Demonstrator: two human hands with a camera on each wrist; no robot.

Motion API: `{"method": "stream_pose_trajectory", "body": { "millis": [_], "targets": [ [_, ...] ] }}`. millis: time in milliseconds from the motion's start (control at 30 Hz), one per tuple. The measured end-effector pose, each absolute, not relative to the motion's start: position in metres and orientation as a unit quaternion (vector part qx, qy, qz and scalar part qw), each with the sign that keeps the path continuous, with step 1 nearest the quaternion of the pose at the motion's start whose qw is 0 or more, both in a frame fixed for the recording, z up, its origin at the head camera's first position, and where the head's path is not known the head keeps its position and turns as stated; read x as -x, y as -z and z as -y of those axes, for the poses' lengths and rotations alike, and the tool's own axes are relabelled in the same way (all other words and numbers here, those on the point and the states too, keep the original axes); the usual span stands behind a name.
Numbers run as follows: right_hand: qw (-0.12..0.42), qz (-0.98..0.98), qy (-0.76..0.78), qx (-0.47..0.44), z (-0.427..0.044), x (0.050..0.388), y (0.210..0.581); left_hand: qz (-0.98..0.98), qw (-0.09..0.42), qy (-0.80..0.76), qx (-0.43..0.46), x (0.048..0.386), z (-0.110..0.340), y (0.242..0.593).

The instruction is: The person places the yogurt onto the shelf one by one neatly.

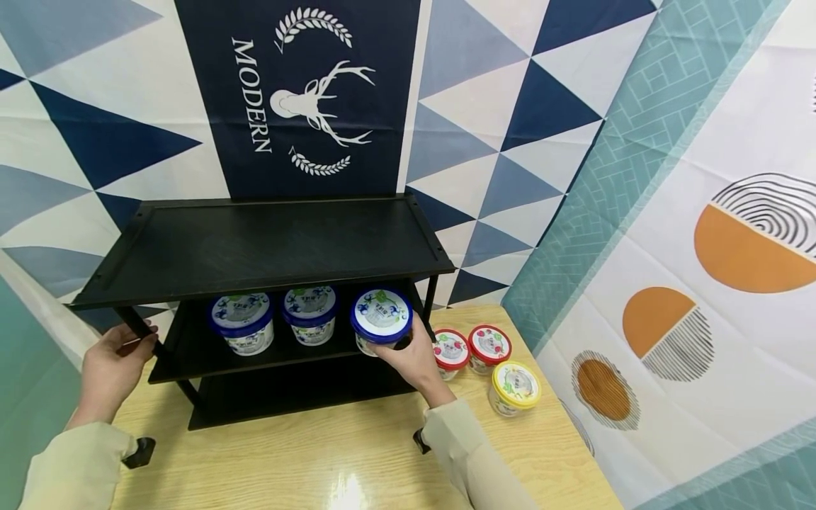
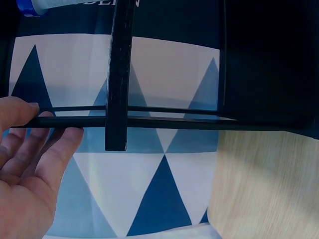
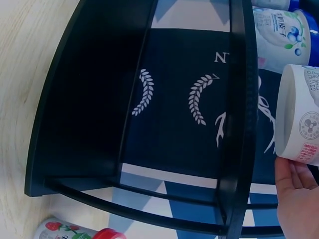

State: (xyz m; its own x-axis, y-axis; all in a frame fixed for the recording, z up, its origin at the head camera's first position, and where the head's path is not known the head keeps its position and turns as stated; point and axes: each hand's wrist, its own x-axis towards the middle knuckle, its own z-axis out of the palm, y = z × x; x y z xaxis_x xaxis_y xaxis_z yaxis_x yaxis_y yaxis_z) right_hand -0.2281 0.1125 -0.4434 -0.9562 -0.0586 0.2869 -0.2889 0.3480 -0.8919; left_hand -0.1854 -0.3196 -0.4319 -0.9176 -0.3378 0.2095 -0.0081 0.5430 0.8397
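A black tiered shelf (image 1: 274,244) stands on the wooden table against the wall. My left hand (image 1: 115,368) is at its left end, thumb above and fingers below a thin black side bar (image 2: 75,122), pinching it. With my right hand (image 1: 416,358) I hold a blue-lidded yogurt tub (image 1: 382,315) at the right end of the middle tier. In the right wrist view the tub's base (image 3: 285,112) shows, tilted and apart from the shelf board. Two more blue-lidded tubs, one at the left (image 1: 242,324) and one at the centre (image 1: 310,316), stand on that tier.
Right of the shelf, two red-lidded tubs (image 1: 489,347) and a yellow-lidded tub (image 1: 515,386) stand on the table (image 1: 287,453). The shelf's top board overhangs the middle tier. A patterned cloth (image 1: 465,142) hangs behind, and another wall closes in on the right.
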Motion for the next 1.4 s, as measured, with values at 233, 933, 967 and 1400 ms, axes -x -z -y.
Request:
{"method": "stream_pose_trajectory", "body": {
  "millis": [233, 933, 967, 1400],
  "targets": [
    [0.1, 0.826, -0.545, -0.106, -0.112, 0.237, 0.444, 0.861, 0.179, 0.465, -0.098, 0.184, 0.32, 0.432],
    [0.068, 0.822, -0.559, -0.083, -0.108, 0.259, 0.447, 0.862, 0.175, 0.468, -0.091, 0.183, 0.322, 0.433],
    [0.065, 0.823, -0.558, -0.081, -0.108, 0.26, 0.447, 0.861, 0.175, 0.468, -0.091, 0.183, 0.322, 0.433],
    [0.058, 0.823, -0.557, -0.092, -0.105, 0.266, 0.448, 0.862, 0.177, 0.467, -0.089, 0.183, 0.32, 0.431]
  ]
}}
